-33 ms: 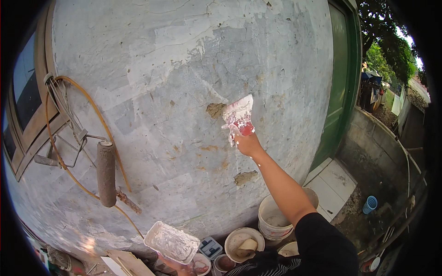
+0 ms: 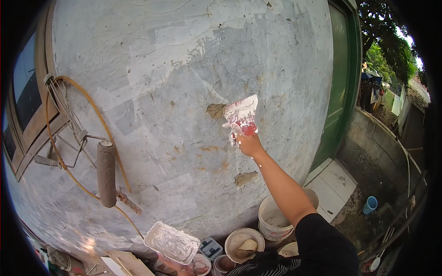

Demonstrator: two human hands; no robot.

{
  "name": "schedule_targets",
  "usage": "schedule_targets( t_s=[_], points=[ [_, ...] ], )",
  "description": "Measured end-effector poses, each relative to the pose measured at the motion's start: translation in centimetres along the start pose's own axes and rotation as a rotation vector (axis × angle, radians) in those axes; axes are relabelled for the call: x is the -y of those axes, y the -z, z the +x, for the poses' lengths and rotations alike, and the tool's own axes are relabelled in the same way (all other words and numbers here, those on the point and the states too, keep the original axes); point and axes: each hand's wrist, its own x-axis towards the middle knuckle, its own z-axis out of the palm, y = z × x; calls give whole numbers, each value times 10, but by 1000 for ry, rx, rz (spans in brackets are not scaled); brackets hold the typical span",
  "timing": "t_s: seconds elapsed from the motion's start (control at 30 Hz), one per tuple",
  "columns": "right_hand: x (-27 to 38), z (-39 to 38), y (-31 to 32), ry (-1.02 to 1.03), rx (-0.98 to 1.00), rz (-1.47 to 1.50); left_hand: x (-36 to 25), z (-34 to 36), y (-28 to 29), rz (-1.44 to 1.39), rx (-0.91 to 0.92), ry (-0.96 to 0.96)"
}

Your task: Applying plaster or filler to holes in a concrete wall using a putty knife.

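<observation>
My right hand (image 2: pixel 248 144) grips a wide red putty knife (image 2: pixel 241 113) smeared with white filler. Its broad blade is at the grey plaster wall (image 2: pixel 184 133), just right of a chipped brown hole (image 2: pixel 215 111). White specks cling to my fingers and wrist. Low on the left, my left hand (image 2: pixel 174 264) holds a rectangular tray (image 2: pixel 172 241) coated inside with white paste; the tray hides most of that hand's fingers. Another chipped hole (image 2: pixel 246 178) lies in the wall below my right hand.
A paint roller (image 2: pixel 106 175) and an orange hose (image 2: pixel 87 97) hang beside a wooden window frame (image 2: pixel 43 64) on the left. Along the wall's foot stand a white bucket (image 2: pixel 272 216), a round basin (image 2: pixel 235 237) and several smaller containers. A green door (image 2: pixel 337 87) and blue cup (image 2: pixel 369 204) are right.
The putty knife and my right hand have shifted slightly to the right, away from the upper hole. My left hand and the tray look unmoved.
</observation>
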Motion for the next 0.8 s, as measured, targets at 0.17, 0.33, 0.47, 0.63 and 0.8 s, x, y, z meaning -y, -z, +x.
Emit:
schedule_targets(
  t_s=[0.17,0.33,0.47,0.63,0.8],
  points=[
    [-19,0,-2,46,64,-267,4,-1,-7,-6,35,35],
    [-9,1,-2,76,49,-225,5,5,11,8,106,19],
    [-11,-2,1,279,128,-464,3,-1,-1,-46,80,25],
    [8,4,-6,47,196,-407,0,-2,0,-17,165,51],
    [12,2,-2,221,161,-388,-2,-3,1,-58,63,17]
  ],
)
